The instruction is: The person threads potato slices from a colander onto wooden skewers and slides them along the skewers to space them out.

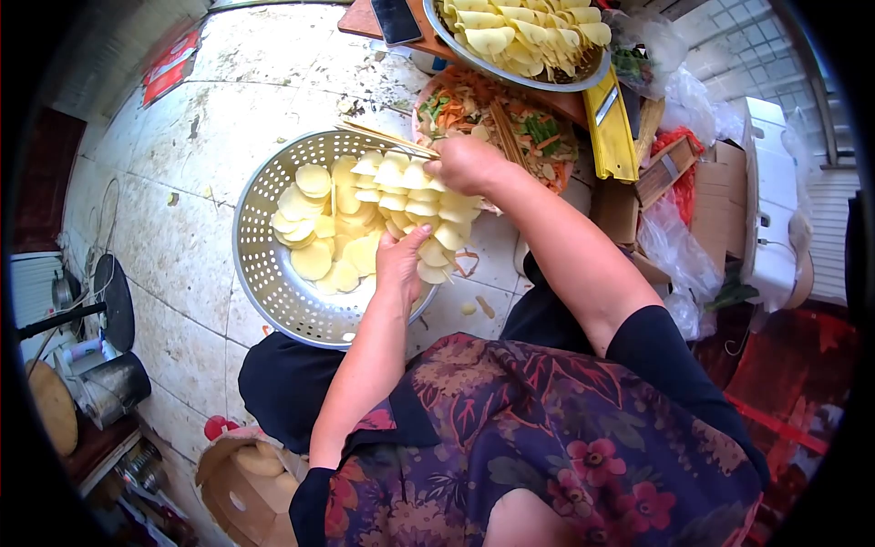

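Observation:
A perforated metal colander [257,210] holds loose, thin potato slices [313,260]. Over its right side, my left hand [401,260] is closed around a bundle of skewered potato slices [421,202], its thumb lying across the lower slices. The slices sit in overlapping rows. Just above them my right hand [463,166] is closed on thin bamboo skewers [387,137], whose bare ends stick out to the left over the colander's far rim. The fingertips of my right hand are partly hidden behind the hand itself.
Behind the right hand, a pink basin [427,102] holds vegetable peelings. A metal bowl [583,84] of finished potato skewers stands at the top, beside a phone [396,20] and a yellow slicer [611,128]. A cardboard box [228,474] with potatoes is at lower left.

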### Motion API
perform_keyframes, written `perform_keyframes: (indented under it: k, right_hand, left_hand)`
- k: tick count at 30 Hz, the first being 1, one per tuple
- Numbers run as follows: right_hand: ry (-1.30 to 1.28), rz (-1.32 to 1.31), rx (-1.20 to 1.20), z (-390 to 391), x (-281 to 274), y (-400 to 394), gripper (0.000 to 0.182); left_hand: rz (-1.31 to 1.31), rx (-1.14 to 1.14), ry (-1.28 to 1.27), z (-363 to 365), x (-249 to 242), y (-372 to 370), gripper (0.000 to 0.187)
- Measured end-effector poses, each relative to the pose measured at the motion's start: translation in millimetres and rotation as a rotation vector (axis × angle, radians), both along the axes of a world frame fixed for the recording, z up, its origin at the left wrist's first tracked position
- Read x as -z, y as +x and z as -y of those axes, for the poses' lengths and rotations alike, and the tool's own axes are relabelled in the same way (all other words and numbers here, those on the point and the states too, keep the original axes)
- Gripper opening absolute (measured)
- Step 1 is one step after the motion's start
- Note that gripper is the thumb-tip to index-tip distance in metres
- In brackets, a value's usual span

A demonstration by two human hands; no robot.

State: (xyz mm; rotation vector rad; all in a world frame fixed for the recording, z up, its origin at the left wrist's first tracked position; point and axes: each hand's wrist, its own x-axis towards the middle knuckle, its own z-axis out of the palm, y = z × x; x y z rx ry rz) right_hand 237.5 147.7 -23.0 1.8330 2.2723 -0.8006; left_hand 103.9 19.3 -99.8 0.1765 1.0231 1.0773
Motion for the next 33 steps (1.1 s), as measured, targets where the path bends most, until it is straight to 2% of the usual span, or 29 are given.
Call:
perform_keyframes:
  k: [3, 7, 9, 11, 17, 19, 21, 23, 26, 31, 33]
  right_hand:
    - [-0.146, -0.093, 0.024, 8, 8, 8, 0.034]
    - [-0.109, -0.099, 0.029, 34, 18, 13, 0.033]
    - [-0.104, -0.110, 0.054, 46, 13, 12, 0.032]
    - [-0.110, -0.066, 0.101, 55, 6, 10, 0.030]
    - [-0.073, -0.071, 0.110, 63, 7, 7, 0.029]
    - [-0.046, -0.100, 0.141, 67, 7, 4, 0.031]
    - [-0.027, -0.100, 0.149, 72, 3, 2, 0.029]
    - [-0.010, -0.113, 0.158, 77, 6, 2, 0.026]
    - [0.026, -0.137, 0.160, 84, 6, 3, 0.024]
    - [0.051, -0.204, 0.141, 92, 0, 1, 0.025]
    - [0.080, -0.242, 0.158, 96, -5, 1, 0.024]
  left_hand:
    - [-0.021, -0.093, -0.095, -2, -15, 5, 0.052]
    - [0.029, -0.150, -0.058, -1, 6, -1, 0.044]
    - [0.256, -0.115, -0.015, -2, 10, -6, 0.043]
    - [0.240, -0.108, 0.005, -4, 5, -8, 0.043]
    - [0.527, -0.159, 0.063, -5, -25, -9, 0.061]
    - [0.516, -0.147, 0.101, -3, -28, -7, 0.068]
    - [0.279, -0.097, 0.027, -4, -22, -2, 0.065]
    - [0.271, -0.069, -0.034, -4, -13, -4, 0.061]
    - [0.069, -0.051, 0.007, 1, -8, 0, 0.054]
    - [0.151, -0.021, 0.030, 10, -14, -3, 0.055]
    - [0.147, -0.102, 0.040, 14, -19, -2, 0.055]
